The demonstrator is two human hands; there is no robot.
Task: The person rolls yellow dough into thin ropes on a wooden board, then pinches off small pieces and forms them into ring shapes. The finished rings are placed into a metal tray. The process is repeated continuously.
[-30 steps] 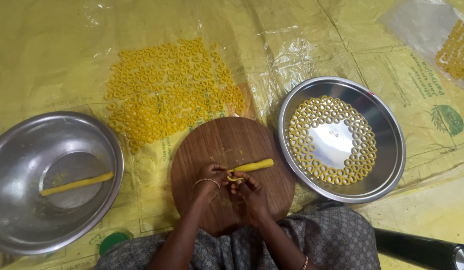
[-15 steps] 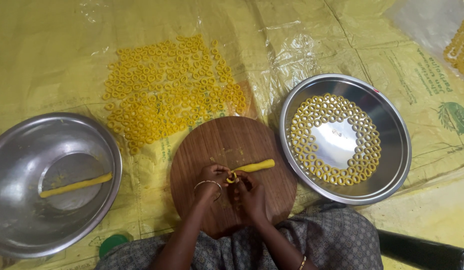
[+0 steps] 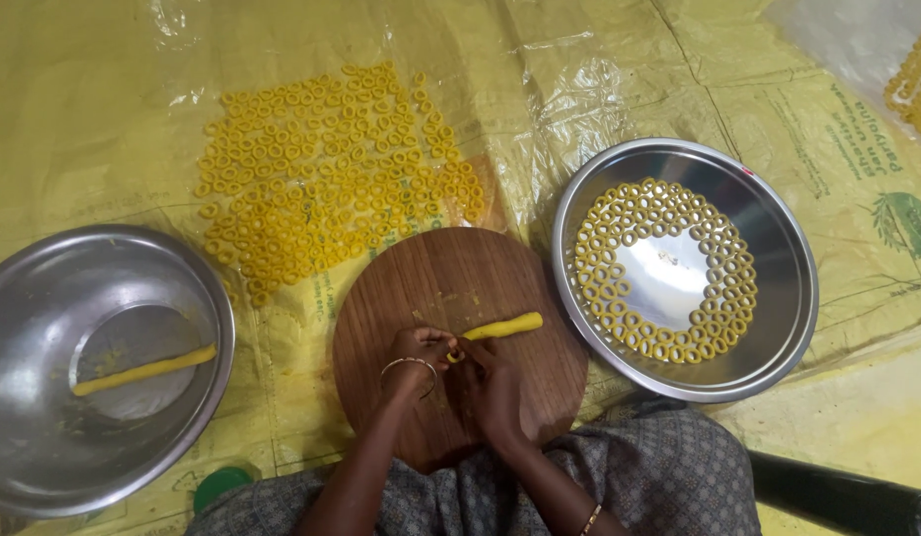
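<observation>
Pinching the near end of a short yellow dough rope (image 3: pixel 502 327), both hands meet low in the middle of the frame, on the round wooden board (image 3: pixel 450 288). The left hand (image 3: pixel 413 359) and the right hand (image 3: pixel 490 382) press their fingers together around a small curl of dough (image 3: pixel 455 354) at that end; I judge a ring is being closed there, though the fingertips hide most of it. The rest of the rope lies flat on the board, pointing right and slightly up toward the tray.

Set against the pictures from a second and half a second ago, little has moved: the rope lies at about the same angle and the hands sit in the same spot, so the shaping of this piece seems ongoing rather than finished.

Just right of the board, a round steel tray (image 3: pixel 778 248) carries dough rings (image 3: pixel 599 268) laid in a wide band around its bare centre. At the left edge, a steel bowl (image 3: pixel 43 437) holds one longer dough rope (image 3: pixel 142 369). Above the board, upper left of centre, many loose rings (image 3: pixel 321 179) are spread on the yellow plastic sheet (image 3: pixel 103 99) that covers the floor. A green lid (image 3: pixel 220 484) peeks out at the bottom left.
</observation>
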